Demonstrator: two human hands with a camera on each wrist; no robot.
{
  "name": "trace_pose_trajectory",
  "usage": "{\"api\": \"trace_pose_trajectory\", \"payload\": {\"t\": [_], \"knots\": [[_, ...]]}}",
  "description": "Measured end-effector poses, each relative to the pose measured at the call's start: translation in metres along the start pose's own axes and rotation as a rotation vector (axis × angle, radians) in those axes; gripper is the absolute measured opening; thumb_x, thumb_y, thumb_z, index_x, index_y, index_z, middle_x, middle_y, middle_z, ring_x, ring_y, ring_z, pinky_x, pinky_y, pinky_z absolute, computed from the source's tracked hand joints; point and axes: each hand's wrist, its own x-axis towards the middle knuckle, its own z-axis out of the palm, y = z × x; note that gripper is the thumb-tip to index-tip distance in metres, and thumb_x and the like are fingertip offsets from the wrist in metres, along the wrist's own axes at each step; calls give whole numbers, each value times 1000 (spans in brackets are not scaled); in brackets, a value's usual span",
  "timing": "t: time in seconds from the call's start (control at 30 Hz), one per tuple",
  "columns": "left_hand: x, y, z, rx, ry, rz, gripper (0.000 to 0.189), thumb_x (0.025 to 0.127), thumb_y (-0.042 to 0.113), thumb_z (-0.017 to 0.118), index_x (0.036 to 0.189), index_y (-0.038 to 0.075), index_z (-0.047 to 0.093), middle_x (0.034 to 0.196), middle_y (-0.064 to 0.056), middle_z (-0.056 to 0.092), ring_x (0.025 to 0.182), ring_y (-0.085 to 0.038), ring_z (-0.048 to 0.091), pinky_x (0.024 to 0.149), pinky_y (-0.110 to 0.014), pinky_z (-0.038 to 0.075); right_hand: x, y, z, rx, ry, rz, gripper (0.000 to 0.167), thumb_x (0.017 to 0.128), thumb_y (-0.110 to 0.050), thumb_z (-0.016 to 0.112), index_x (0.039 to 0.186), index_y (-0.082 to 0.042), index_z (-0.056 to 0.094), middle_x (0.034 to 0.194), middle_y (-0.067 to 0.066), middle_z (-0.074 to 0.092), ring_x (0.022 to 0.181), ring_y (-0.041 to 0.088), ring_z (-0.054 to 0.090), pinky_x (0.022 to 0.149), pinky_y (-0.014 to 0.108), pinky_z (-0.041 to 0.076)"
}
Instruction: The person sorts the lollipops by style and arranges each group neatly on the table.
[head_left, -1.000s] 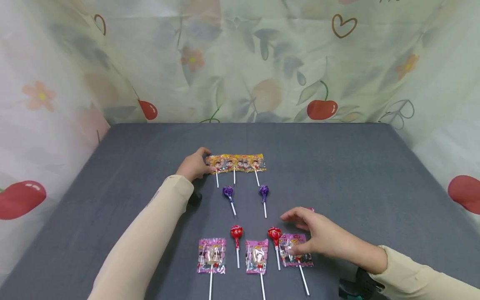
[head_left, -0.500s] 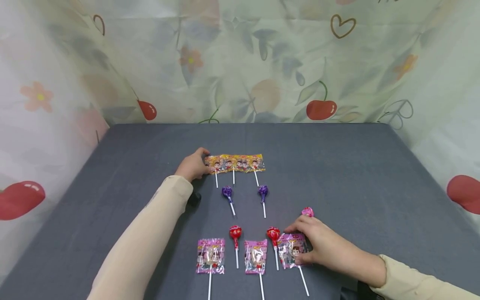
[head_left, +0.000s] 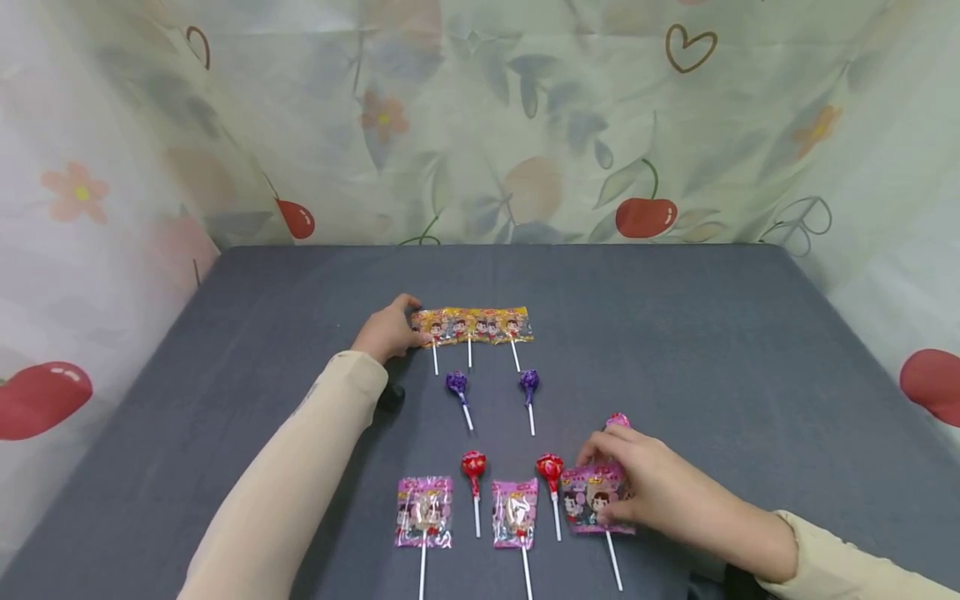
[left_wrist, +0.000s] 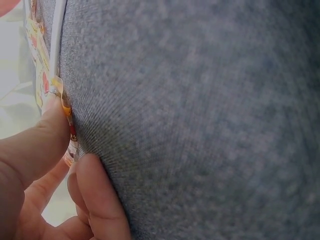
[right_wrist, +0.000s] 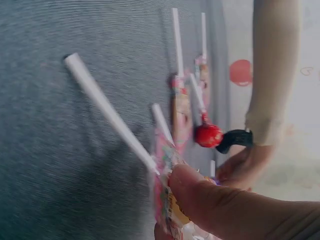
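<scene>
At the far end of the lollipop layout, my left hand (head_left: 387, 331) holds the left end of a row of yellow-wrapped lollipops (head_left: 472, 326). In the left wrist view, the thumb (left_wrist: 42, 142) lies on the wrapper's edge, fingers on its other side. My right hand (head_left: 660, 486) grips a pink-packaged lollipop (head_left: 588, 497) by its wrapper, thumb low and fingers at the top. Its white stick (right_wrist: 107, 110) points toward the near side. A pink-headed lollipop (head_left: 618, 419) shows just behind that hand, mostly hidden.
Two purple lollipops (head_left: 529, 382) lie below the yellow row. Nearer are two red lollipops (head_left: 473, 464), between pink packets (head_left: 423, 511) on the left and middle (head_left: 515, 514). Patterned curtains (head_left: 480, 125) stand behind and beside the grey table (head_left: 675, 333).
My right hand has closed its fingers on the right pink-packaged lollipop and shifted it slightly right, away from the red one. The left hand has stayed in place.
</scene>
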Motion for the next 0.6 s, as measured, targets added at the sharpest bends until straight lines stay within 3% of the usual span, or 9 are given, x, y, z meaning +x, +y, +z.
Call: {"api": "trace_pose_trajectory", "payload": {"t": [0.2, 0.37, 0.6], "knots": [[-1, 1, 0, -6, 2, -1, 61, 92, 23, 68, 144, 17, 38, 113, -19, 61, 67, -16, 54, 58, -25, 42, 0, -3, -11, 144, 1, -33, 41, 66, -6, 86, 95, -21, 63, 85, -10, 61, 70, -1, 52, 59, 21, 48], [2, 1, 0, -3, -5, -20, 62, 92, 24, 68, 145, 18, 37, 109, -18, 62, 70, -18, 55, 59, -26, 42, 6, -7, -28, 228, -20, 22, 32, 75, -18, 84, 101, -22, 65, 84, -11, 62, 70, 0, 54, 56, 22, 48], [4, 1, 2, 6, -6, -34, 63, 92, 25, 68, 145, 19, 36, 109, -18, 61, 70, -18, 56, 59, -26, 42, 27, -11, -60, 211, 98, 103, 35, 79, -18, 80, 111, -22, 66, 95, -6, 69, 79, 7, 66, 63, 26, 51]]}}
